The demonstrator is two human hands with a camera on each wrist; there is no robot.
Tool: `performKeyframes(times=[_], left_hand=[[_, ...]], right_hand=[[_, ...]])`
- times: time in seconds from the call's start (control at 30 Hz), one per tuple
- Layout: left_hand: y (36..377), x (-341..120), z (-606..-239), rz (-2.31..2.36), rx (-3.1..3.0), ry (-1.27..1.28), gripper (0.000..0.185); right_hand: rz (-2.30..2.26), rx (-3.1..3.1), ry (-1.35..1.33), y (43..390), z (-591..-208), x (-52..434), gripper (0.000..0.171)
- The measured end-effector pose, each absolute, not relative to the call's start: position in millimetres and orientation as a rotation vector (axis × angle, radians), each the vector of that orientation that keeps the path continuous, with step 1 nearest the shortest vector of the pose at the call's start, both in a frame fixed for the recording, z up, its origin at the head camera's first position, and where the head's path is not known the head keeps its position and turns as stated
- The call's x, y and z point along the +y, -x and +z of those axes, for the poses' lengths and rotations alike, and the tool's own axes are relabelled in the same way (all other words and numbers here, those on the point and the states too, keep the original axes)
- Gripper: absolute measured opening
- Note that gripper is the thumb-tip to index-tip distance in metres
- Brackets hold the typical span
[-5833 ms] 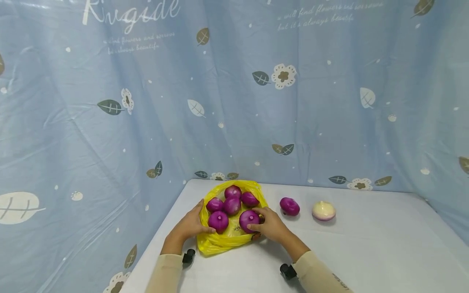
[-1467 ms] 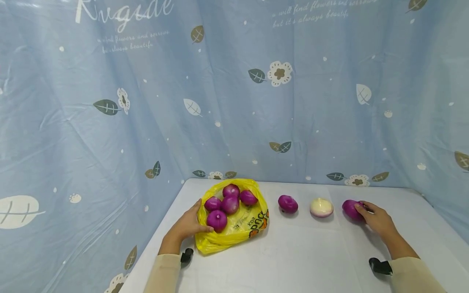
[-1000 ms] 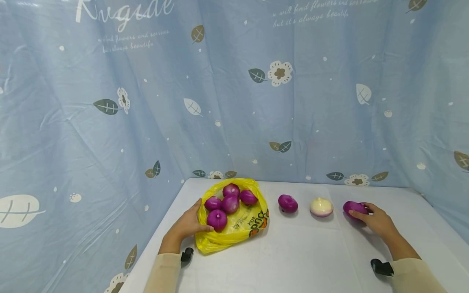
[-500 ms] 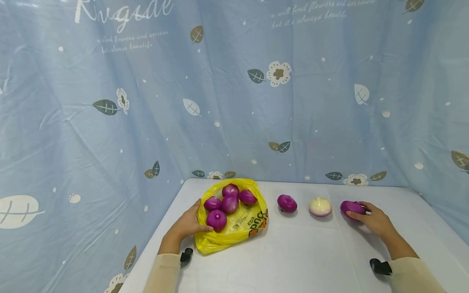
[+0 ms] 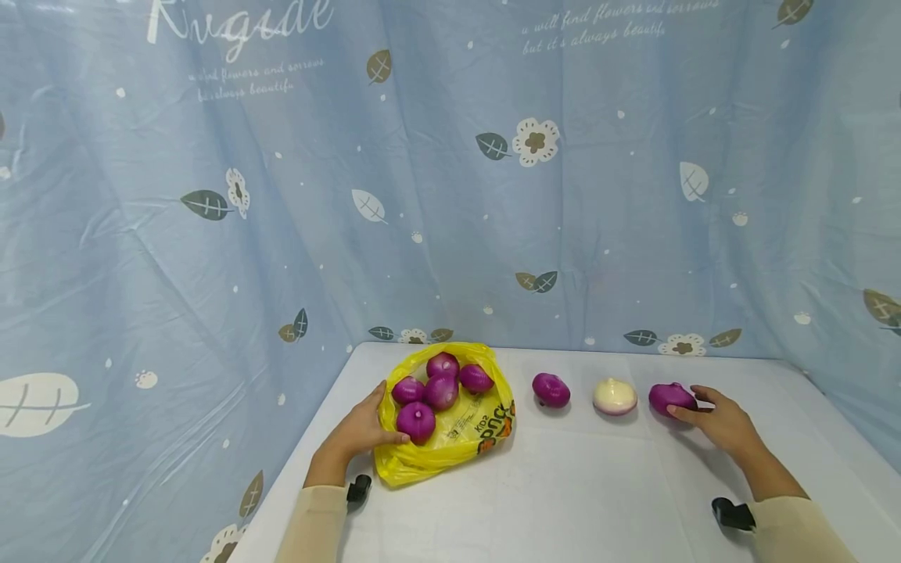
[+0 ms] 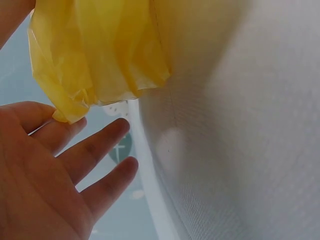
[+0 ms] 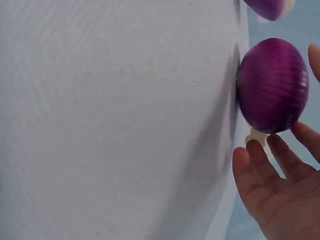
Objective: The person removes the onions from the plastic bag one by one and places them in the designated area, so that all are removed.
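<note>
Left hand (image 5: 360, 430): fingers pinch the yellow bag (image 5: 418, 469)
Right hand (image 5: 726, 426): fingers loose, touching or just beside the rightmost onion (image 5: 669, 399)
Desk (image 5: 577, 493): three onions (image 5: 615, 396) in a row, apparently done
Bag: five onions (image 5: 441, 391), apparently left

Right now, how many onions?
8: five onions in the yellow bag; outside, a purple onion, a pale onion, a third onion at the right hand. More may hide inside.

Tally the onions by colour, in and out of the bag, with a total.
Purple onions in the bag: 5
Purple onions outside the bag: 2
Pale onion outside the bag: 1
Total: 8
</note>
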State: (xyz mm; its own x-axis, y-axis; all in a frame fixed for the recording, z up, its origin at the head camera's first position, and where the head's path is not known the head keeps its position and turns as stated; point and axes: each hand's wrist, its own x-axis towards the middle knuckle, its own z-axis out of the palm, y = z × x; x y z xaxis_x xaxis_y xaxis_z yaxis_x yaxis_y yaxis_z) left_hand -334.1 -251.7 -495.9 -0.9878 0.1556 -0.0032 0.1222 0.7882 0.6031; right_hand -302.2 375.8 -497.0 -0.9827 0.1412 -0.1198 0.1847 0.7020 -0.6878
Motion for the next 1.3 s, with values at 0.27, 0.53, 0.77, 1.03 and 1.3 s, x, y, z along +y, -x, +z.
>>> performKeyframes(times=[0.27,0.53,0.77,1.03,1.3], left_hand=[[332.3,-250.7,-492.7,0.984,2.916,-0.212,0.135],[332.7,-251.3,-493.7,0.987,2.906,-0.212,0.135],[332.4,-250.8,-493.9,0.983,2.918,-0.252,0.133],[331.4,-250.5,-494.2,1.005,2.915,-0.234,0.135],[332.0,-250.4,-494.5,0.980,2.916,-0.231,0.135]], right_hand=[[-1.176,2.960,-0.263,293.0,-480.9,368.8,0.094],[-1.229,3.021,-0.141,291.1,-463.3,351.5,0.083],[-1.270,2.984,-0.082,297.4,-458.4,321.8,0.080],[-1.369,2.947,0.043,306.8,-461.0,289.4,0.073],[-1.474,2.836,0.109,315.4,-462.4,258.4,0.070]])
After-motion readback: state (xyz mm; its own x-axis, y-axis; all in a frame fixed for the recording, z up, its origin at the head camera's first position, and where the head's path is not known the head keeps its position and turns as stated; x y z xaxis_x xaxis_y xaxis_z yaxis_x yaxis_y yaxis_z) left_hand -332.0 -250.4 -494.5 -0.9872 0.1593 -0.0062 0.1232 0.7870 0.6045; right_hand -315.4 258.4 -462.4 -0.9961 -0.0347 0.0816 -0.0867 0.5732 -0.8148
